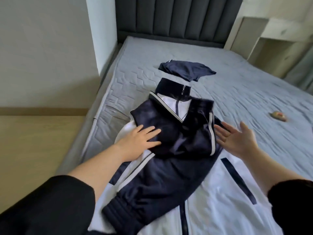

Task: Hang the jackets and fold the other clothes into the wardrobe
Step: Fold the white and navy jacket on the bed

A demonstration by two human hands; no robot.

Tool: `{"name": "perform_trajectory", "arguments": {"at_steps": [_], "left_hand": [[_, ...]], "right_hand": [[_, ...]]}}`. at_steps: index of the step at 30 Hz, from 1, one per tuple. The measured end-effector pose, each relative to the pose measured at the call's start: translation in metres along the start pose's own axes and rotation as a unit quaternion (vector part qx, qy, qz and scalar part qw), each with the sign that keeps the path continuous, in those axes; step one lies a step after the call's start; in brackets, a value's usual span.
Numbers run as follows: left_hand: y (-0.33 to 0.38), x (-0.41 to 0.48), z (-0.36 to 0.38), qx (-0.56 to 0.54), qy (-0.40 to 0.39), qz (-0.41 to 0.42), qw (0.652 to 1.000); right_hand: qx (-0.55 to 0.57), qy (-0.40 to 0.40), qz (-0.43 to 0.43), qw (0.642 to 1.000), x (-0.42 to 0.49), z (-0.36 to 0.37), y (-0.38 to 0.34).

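1. The mattress (245, 85) has a grey quilted cover with stitched geometric panels. It is smooth near the left edge and lightly wrinkled toward the right.
2. The headboard (169, 17) is dark grey and padded, with vertical channels.
3. The jacket (225, 192) lies flat on the near half of the mattress. It is white, smooth fabric with a navy zip line, a slanted navy pocket strip and a ribbed navy collar (172, 86) pointing toward the headboard.
4. The trousers (177, 133) lie on top of the jacket. They are navy with a slight sheen, a white side stripe and a gathered ribbed cuff at the near end, and the upper part is doubled over.
5. A folded navy garment (186, 69) lies flat beyond the collar, apart from the jacket.
6. A small rounded tan object (278, 116) sits on the mattress at the right, too blurred to identify.
7. The left hand (140, 141) lies palm down on the doubled-over trousers with its fingers straight and spread.
8. The right hand (237, 138) is held with straight, spread fingers, palm turned inward, just beside the striped edge of the trousers. Contact cannot be determined.
9. Both forearms are bare, and black sleeves (50, 206) end near the elbows.
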State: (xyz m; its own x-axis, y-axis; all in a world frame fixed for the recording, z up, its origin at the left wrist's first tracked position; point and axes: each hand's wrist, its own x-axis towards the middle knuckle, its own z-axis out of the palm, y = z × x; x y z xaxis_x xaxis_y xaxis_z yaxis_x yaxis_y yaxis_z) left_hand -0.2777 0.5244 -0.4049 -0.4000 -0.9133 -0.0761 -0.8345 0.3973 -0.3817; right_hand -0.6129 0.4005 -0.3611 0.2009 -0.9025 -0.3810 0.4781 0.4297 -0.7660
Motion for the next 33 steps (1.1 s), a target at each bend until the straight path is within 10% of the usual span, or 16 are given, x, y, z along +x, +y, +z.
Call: {"name": "perform_trajectory", "arguments": {"at_steps": [5, 10, 17, 24, 29, 33], "left_hand": [[0.034, 0.010, -0.019, -0.244, -0.023, -0.174, 0.954], [0.076, 0.025, -0.062, -0.493, 0.082, -0.308, 0.810], [0.135, 0.035, -0.084, -0.548, 0.055, -0.220, 0.805], [0.149, 0.058, -0.085, -0.589, 0.086, -0.347, 0.725], [0.143, 0.053, -0.082, -0.494, 0.163, -0.273, 0.809], [0.148, 0.035, -0.081, -0.208, 0.244, 0.048, 0.946]], "right_hand": [[-0.093, 0.010, 0.035, 0.995, -0.012, 0.003, 0.010], [-0.127, 0.031, 0.036, 0.991, -0.028, 0.009, 0.030], [-0.125, -0.013, 0.065, 0.990, -0.058, -0.031, 0.024], [-0.170, -0.033, 0.107, 0.979, -0.058, -0.073, 0.017], [-0.189, -0.024, 0.112, 0.975, -0.056, -0.071, 0.018], [-0.188, -0.028, 0.123, 0.974, -0.054, -0.073, 0.017]]}}
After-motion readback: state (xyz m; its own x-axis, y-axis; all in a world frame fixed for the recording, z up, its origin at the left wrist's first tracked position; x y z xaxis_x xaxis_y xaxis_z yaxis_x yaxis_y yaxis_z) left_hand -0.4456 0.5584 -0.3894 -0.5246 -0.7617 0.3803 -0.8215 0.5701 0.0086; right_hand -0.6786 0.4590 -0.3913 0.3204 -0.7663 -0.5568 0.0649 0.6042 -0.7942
